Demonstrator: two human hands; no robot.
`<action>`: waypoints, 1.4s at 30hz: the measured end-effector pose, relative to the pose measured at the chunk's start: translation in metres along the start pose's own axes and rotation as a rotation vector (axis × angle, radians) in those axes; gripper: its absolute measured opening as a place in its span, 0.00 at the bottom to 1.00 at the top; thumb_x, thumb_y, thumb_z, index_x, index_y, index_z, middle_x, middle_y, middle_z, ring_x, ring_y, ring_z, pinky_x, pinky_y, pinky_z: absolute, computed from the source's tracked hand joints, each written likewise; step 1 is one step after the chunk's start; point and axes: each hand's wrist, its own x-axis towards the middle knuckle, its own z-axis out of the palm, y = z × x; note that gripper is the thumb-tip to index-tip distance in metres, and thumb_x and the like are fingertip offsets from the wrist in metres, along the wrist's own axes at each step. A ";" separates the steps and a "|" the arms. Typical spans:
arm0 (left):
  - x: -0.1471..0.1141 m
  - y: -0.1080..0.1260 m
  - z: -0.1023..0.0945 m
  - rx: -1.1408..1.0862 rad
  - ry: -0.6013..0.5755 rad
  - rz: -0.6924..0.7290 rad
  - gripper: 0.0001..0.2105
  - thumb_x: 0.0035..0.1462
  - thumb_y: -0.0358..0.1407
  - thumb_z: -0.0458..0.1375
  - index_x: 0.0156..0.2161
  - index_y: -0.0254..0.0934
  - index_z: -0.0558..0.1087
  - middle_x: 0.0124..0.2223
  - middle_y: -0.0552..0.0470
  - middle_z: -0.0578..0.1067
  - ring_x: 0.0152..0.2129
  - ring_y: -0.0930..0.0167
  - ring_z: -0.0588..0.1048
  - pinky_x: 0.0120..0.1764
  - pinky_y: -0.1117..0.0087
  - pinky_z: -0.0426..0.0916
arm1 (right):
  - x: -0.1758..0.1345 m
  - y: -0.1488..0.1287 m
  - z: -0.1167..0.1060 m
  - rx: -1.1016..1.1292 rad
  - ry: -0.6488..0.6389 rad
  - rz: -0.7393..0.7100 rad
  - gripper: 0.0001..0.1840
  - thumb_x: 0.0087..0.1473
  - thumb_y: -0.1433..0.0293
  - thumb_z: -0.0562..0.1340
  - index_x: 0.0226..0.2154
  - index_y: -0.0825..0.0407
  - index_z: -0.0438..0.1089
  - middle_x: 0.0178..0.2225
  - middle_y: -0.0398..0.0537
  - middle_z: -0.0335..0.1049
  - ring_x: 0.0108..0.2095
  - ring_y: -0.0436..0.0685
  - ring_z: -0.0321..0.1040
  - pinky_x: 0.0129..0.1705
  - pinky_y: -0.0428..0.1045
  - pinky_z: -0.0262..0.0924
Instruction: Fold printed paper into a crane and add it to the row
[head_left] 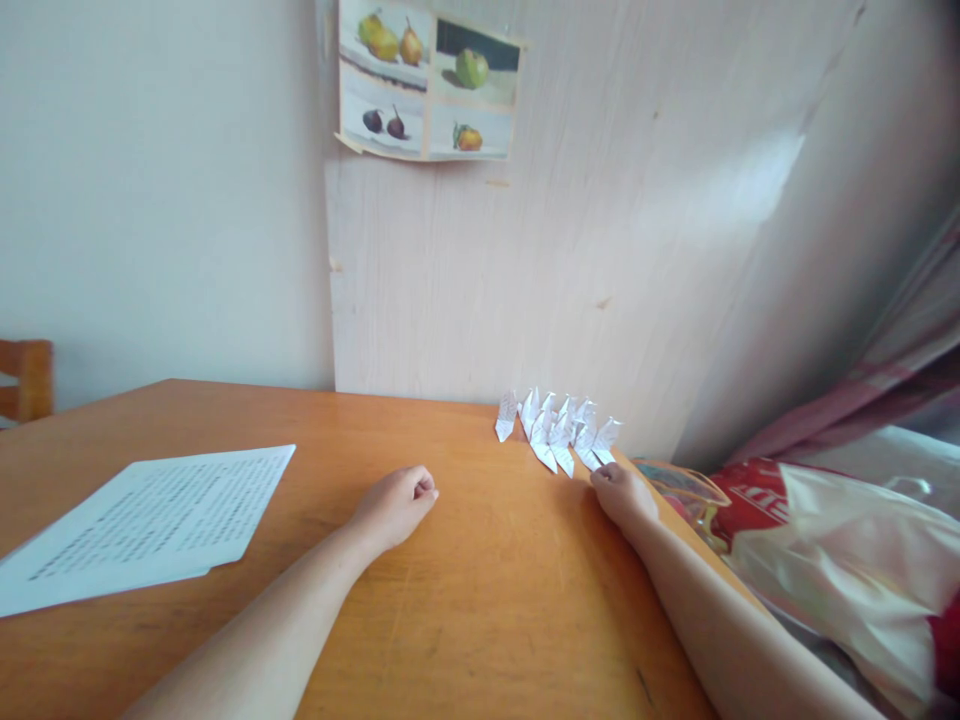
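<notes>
A cluster of several folded paper cranes point(559, 430) stands at the back right of the wooden table, made from white printed paper with pointed tips. My right hand point(624, 495) is at the near right end of this cluster, fingers closed at the lower tip of the rightmost paper crane point(606, 436). The fingertips partly hide that contact. My left hand point(397, 503) rests over the middle of the table in a loose fist, and no object shows in it. It is apart from the cranes.
A stack of printed sheets point(172, 515) lies on the left of the wooden table point(465, 600). Bags point(825, 560) crowd the right edge. A wall panel point(450, 290) with a fruit picture sheet point(431, 85) rises behind; a chair point(34, 380) stands far left.
</notes>
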 end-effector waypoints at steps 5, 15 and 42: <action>0.000 -0.002 0.000 0.005 -0.010 0.017 0.07 0.57 0.39 0.55 0.33 0.39 0.71 0.33 0.51 0.76 0.30 0.68 0.73 0.33 0.70 0.61 | 0.001 0.002 0.002 0.013 0.010 -0.015 0.17 0.59 0.60 0.53 0.39 0.49 0.74 0.42 0.55 0.77 0.45 0.64 0.73 0.37 0.50 0.57; -0.002 0.002 -0.004 0.024 -0.029 0.044 0.06 0.57 0.39 0.55 0.34 0.39 0.71 0.35 0.51 0.76 0.33 0.67 0.73 0.36 0.69 0.63 | 0.001 0.007 0.003 0.059 -0.017 -0.102 0.14 0.57 0.61 0.55 0.37 0.48 0.74 0.38 0.50 0.77 0.40 0.61 0.72 0.35 0.49 0.57; -0.009 0.007 -0.010 0.081 -0.057 0.104 0.06 0.57 0.38 0.56 0.35 0.39 0.71 0.37 0.49 0.74 0.36 0.66 0.73 0.40 0.67 0.66 | -0.011 0.000 0.006 0.009 -0.066 -0.211 0.09 0.56 0.62 0.58 0.34 0.47 0.73 0.35 0.49 0.76 0.38 0.60 0.71 0.34 0.49 0.54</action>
